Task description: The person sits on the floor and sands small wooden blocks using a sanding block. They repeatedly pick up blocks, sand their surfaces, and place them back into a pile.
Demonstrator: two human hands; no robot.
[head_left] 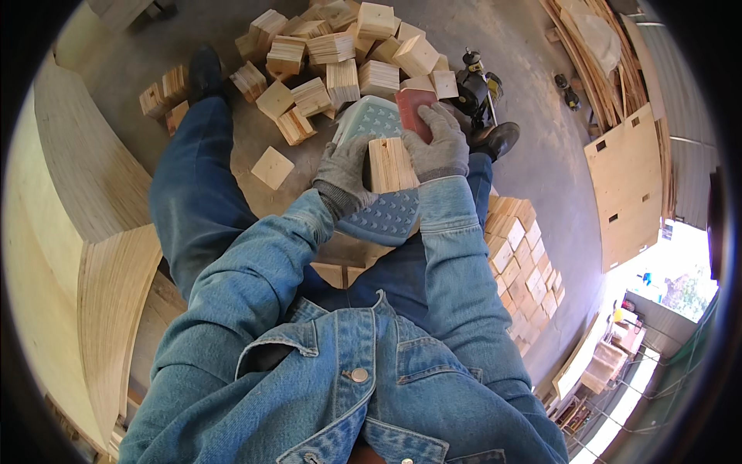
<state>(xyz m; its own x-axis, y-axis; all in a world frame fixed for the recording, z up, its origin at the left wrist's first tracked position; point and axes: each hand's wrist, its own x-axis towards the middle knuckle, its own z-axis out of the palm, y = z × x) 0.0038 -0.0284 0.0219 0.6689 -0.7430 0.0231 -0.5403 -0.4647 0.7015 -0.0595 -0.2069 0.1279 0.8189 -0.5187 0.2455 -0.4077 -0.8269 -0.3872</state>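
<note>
A square plywood block [393,167] is held over a blue-grey plastic stool [380,215] between my legs. My left hand [345,172], in a grey knitted glove, is closed round the block's left side. In a matching glove, my right hand [440,145] grips a flat red block [415,110] that looks like a sanding pad. The heel of that hand is close against the plywood block's right edge; whether it touches, I cannot tell. The red block is tilted up, apart from the wood's near face. One loose plywood square [273,168] lies on the floor left of the stool.
Ahead is a heap of plywood blocks [332,48]. A neat stack [522,263] stands by my right leg. A black-and-yellow power tool [478,91] sits near my right foot. Large plywood sheets [93,155] rise at left; panels [627,185] lean at right.
</note>
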